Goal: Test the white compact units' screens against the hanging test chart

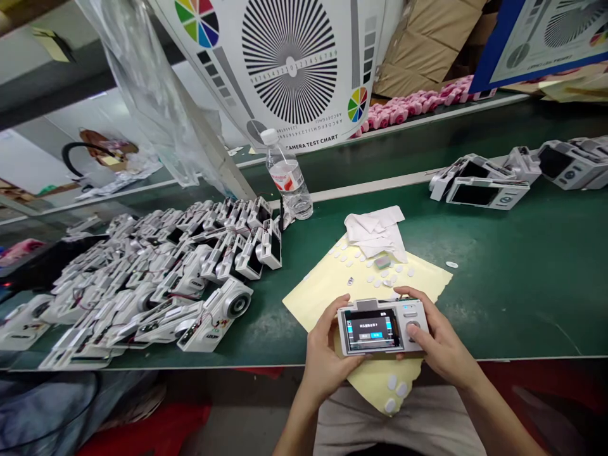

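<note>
A white digital camera (375,329) is held level between both hands, its lit screen towards me with a dialog box and two buttons on it. My left hand (327,354) grips the camera's left end, thumb below and fingers behind. On the right end, my right hand (439,339) closes round the body with its thumb on the round control pad. Under the camera lies a yellow paper sheet (318,297) dotted with small white oval pieces. A crumpled white cloth or tissue (375,228) rests on the sheet's far part, beside a small sponge-like block (382,262).
Many white cameras (190,278) with exposed wires crowd the left of the green table (522,272). Several more cameras (489,187) stand at the back right. A water bottle (289,177) stands before a camera test chart (294,69). Pink items (403,109) line the shelf behind.
</note>
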Action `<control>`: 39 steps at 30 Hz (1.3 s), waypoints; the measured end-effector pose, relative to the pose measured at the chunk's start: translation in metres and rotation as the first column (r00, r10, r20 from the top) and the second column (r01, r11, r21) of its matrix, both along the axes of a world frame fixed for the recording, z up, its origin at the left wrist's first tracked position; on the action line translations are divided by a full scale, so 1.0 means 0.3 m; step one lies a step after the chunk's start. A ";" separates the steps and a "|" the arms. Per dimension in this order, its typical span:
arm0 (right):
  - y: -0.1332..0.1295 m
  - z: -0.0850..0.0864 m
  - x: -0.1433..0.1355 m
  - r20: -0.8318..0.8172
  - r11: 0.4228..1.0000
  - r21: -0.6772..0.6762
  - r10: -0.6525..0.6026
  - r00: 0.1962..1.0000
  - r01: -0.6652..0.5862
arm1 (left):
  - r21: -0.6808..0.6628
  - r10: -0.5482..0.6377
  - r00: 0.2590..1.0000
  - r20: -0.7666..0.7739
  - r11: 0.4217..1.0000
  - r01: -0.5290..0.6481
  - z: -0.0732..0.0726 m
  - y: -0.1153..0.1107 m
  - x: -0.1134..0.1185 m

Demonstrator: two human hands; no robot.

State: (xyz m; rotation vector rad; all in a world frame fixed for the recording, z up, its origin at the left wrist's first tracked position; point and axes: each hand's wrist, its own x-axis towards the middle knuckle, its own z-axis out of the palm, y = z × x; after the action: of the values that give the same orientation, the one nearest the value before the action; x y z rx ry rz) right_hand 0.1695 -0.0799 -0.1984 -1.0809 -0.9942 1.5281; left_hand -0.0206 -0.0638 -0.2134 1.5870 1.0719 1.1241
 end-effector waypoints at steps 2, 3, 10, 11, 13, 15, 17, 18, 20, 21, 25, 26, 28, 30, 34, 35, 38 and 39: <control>0.001 -0.005 0.003 -0.027 1.000 -0.001 0.009 1.000 -0.009 | -0.006 0.000 1.000 0.006 1.000 0.000 0.001 0.002 0.001; 0.001 -0.007 0.004 -0.032 1.000 0.001 0.010 0.999 -0.010 | -0.008 0.000 1.000 0.009 1.000 0.000 0.002 0.002 0.001; 0.000 -0.006 0.000 0.000 1.000 0.024 0.006 1.000 -0.006 | 0.000 -0.002 1.000 0.002 1.000 0.002 -0.003 -0.001 0.000; 0.000 -0.006 0.001 0.010 1.000 0.028 0.002 1.000 -0.002 | 0.011 0.002 1.000 -0.005 1.000 -0.002 -0.003 -0.002 0.000; 0.003 -0.009 0.005 0.031 0.999 0.037 -0.002 1.000 0.001 | 0.033 0.013 1.000 -0.021 0.999 -0.012 -0.001 -0.002 0.000; 0.005 -0.018 0.012 0.045 0.999 0.047 0.023 0.999 -0.025 | 0.036 0.020 0.999 -0.025 0.999 -0.020 0.002 -0.002 0.000; 0.008 -0.027 0.019 0.057 0.997 0.059 0.050 0.997 -0.054 | 0.017 0.015 1.000 -0.016 1.000 -0.014 0.004 -0.001 0.000; 0.008 -0.031 0.021 0.068 0.996 0.067 0.061 0.996 -0.065 | 0.007 0.010 1.000 -0.013 1.000 -0.010 0.004 -0.001 0.000; 0.006 -0.032 0.021 0.085 0.995 0.078 0.053 0.995 -0.060 | -0.006 0.005 1.000 -0.014 1.000 -0.005 0.002 -0.001 -0.001; 0.004 -0.031 0.019 0.088 0.996 0.077 0.038 0.995 -0.044 | -0.005 0.005 1.000 -0.014 1.000 -0.005 0.000 -0.002 -0.001; 0.001 -0.028 0.012 0.094 0.998 0.063 -0.002 0.996 -0.004 | 0.005 0.000 1.000 0.013 1.000 0.000 -0.006 -0.004 -0.001; 0.001 -0.031 0.013 0.106 0.997 0.071 0.004 0.994 -0.012 | 0.003 -0.004 1.000 0.018 1.000 0.004 -0.006 -0.004 -0.001; 0.004 -0.040 0.018 0.129 0.995 0.094 0.017 0.992 -0.029 | -0.008 -0.012 1.000 0.019 1.000 0.012 -0.004 -0.003 0.000; 0.007 -0.049 0.024 0.143 0.993 0.111 0.022 0.989 -0.038 | -0.022 -0.012 1.000 0.016 1.000 0.012 -0.001 -0.002 0.000; 0.008 -0.058 0.033 0.105 0.992 0.106 0.060 0.993 -0.071 | -0.045 -0.010 1.000 0.023 0.999 0.011 0.003 -0.001 -0.001; 0.008 -0.058 0.035 0.076 0.991 0.105 0.075 0.994 -0.083 | -0.047 -0.012 1.000 0.029 0.999 0.014 0.003 0.000 -0.002; 0.008 -0.059 0.040 -0.014 0.989 0.101 0.114 0.993 -0.112 | -0.047 -0.020 0.998 0.052 0.999 0.023 0.003 0.004 -0.005; 0.009 -0.059 0.042 -0.032 0.988 0.097 0.125 0.992 -0.121 | -0.044 -0.022 0.998 0.059 0.999 0.025 0.003 0.005 -0.006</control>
State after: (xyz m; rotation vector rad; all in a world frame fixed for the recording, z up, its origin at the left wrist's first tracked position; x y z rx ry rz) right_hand 0.1821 -0.0773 -0.2162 -0.9351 -1.1134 1.5778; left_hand -0.0225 -0.0622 -0.2125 1.5185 1.0307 1.1165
